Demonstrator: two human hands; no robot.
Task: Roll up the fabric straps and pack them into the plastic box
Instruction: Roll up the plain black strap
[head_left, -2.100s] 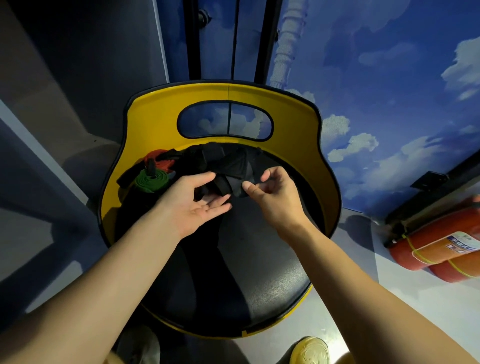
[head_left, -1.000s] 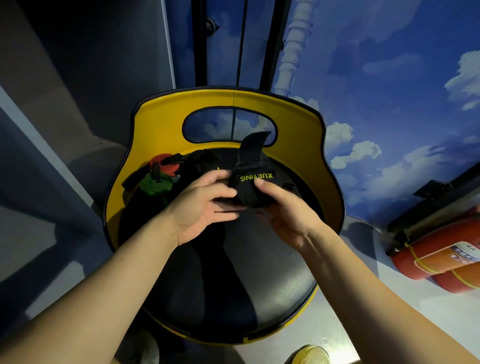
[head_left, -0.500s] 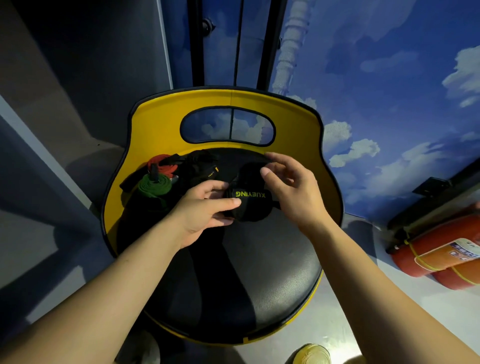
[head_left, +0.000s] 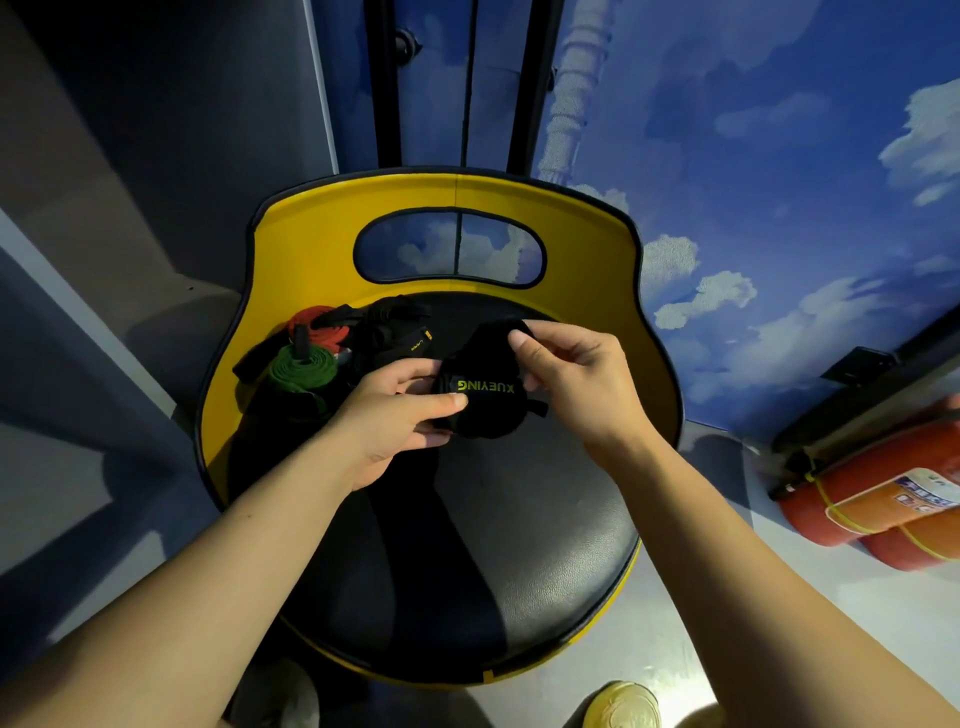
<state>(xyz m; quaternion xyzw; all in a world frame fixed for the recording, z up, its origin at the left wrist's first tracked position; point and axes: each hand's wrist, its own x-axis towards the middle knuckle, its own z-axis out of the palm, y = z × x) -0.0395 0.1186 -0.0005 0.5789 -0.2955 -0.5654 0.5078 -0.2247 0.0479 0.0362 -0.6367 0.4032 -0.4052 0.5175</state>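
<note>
Here the person is working over a round chair (head_left: 467, 545) whose seat is smooth black padded leatherette, faintly grained and catching the light, ringed by a hard glossy yellow back with an oval cut-out at the far side. On the seat's far left a loose heap of straps (head_left: 358, 338) is lying: a green strap (head_left: 298, 369) wound into a flat coil, a red one (head_left: 311, 322) behind it, and black webbing tangled beside them. The left hand (head_left: 395, 415) is curling round the near-left side of a black strap roll (head_left: 485, 395), thumb pressing beside the yellow-green woven lettering, fingers tucked under. The right hand (head_left: 571, 374) is pinching the roll's far upper edge between thumb and forefinger, the other fingers loosely bent. The roll is sitting just above the seat's far middle, a soft, matte, thick bundle, rounded but lumpy. No plastic box is showing anywhere, so the packing looks not yet begun. The likely risk is the springy fabric loosening: if either pinch is slackening before the tail is fastened, the coil could be unwinding and dropping into the dark heap. A small black tab (head_left: 537, 408) is sticking out at the roll's right and could be snagging.
</note>
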